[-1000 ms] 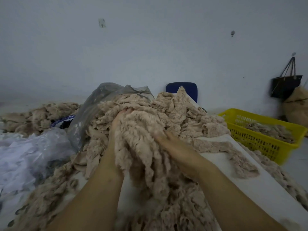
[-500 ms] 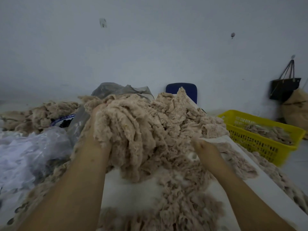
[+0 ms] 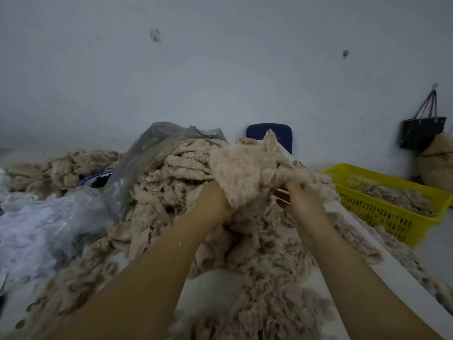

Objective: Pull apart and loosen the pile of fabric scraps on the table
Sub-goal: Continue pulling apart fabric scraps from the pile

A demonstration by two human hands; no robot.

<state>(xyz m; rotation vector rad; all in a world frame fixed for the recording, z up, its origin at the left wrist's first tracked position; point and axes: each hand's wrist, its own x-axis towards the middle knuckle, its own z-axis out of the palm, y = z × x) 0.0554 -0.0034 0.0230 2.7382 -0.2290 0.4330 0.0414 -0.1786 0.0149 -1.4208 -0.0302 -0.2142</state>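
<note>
A big pile of beige fabric scraps (image 3: 176, 182) covers the white table (image 3: 382, 271) in front of me. A lifted clump of scraps (image 3: 240, 173) hangs over the middle of the pile. My left hand (image 3: 215, 202) is buried under this clump and grips it from below; its fingers are hidden by the fabric. My right hand (image 3: 297, 196) holds the clump's right edge, fingers curled into the scraps. Loose scraps spread over the table below my forearms.
A grey plastic bag (image 3: 157, 148) lies behind the pile, clear plastic sheeting (image 3: 44, 222) at the left. A yellow basket (image 3: 382, 200) with scraps stands to the right. A blue chair back (image 3: 279, 136), a black handbag (image 3: 421, 128) and a sack (image 3: 436, 163) are by the wall.
Both hands came together again at the pile's centre. The left hand swung right from the left side with its clump; the right hand rose and took hold of the clump's edge.
</note>
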